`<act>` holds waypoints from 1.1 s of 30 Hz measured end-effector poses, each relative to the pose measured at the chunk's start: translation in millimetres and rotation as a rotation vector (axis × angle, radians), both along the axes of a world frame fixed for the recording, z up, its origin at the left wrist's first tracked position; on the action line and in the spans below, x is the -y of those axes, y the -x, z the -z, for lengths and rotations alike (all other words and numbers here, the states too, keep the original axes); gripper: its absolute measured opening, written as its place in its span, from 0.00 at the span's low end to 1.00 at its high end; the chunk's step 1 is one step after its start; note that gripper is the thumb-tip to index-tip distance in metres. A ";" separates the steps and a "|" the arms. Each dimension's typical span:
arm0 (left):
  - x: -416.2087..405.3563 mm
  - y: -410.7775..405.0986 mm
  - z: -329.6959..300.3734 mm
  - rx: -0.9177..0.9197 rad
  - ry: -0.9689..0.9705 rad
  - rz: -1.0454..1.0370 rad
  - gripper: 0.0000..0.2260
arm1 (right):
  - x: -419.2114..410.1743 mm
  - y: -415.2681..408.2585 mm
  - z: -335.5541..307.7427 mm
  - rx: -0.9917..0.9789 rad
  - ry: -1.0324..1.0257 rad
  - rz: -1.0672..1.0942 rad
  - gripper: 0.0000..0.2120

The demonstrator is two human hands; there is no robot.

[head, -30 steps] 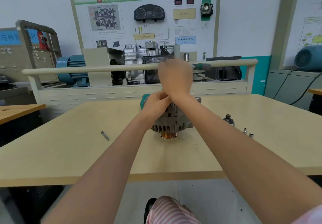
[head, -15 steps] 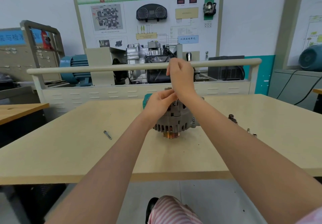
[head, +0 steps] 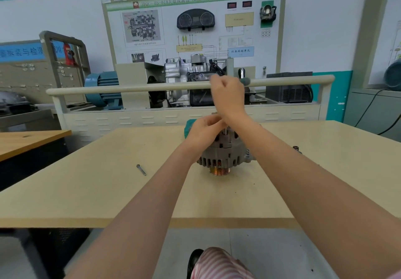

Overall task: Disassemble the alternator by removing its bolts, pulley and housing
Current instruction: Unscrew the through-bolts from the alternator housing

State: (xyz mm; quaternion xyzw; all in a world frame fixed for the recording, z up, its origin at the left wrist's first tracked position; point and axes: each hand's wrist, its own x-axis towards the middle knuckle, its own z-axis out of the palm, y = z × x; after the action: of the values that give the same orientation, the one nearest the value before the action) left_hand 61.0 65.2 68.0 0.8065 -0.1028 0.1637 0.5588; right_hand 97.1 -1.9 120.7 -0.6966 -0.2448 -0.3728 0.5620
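Note:
The grey alternator (head: 223, 157) stands on the table (head: 108, 192) with its copper-coloured pulley (head: 219, 171) facing down. My right hand (head: 227, 96) is raised above it, gripping the handle (head: 246, 81) of a driver tool, whose grey-green end sticks out to the right. A thin metal shaft (head: 226, 130) runs down from that hand into the top of the alternator. My left hand (head: 205, 131) pinches the shaft just above the housing. The bolt under the tool is hidden by my hands.
One loose bolt (head: 141, 169) lies on the table left of the alternator. Small metal parts (head: 296, 148) sit to its right, partly behind my right forearm. A teal object (head: 187, 124) is behind my left hand. A railed training bench (head: 130, 87) stands beyond the table.
My right hand has twisted on the tool: the handle end pointed right, went out of sight, and shows at the right again. The left hand keeps its pinch at the shaft.

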 end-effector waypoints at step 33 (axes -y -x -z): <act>1.5 -0.2 -1.5 -0.045 -0.009 0.011 0.15 | 2.4 0.2 -9.4 -0.172 -0.394 -0.323 0.28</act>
State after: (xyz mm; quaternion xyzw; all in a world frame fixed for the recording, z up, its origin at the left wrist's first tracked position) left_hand 61.2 63.6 69.5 0.8117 -0.0954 0.1421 0.5584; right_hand 97.0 -4.2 130.0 -0.5549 -0.2270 -0.2584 0.7575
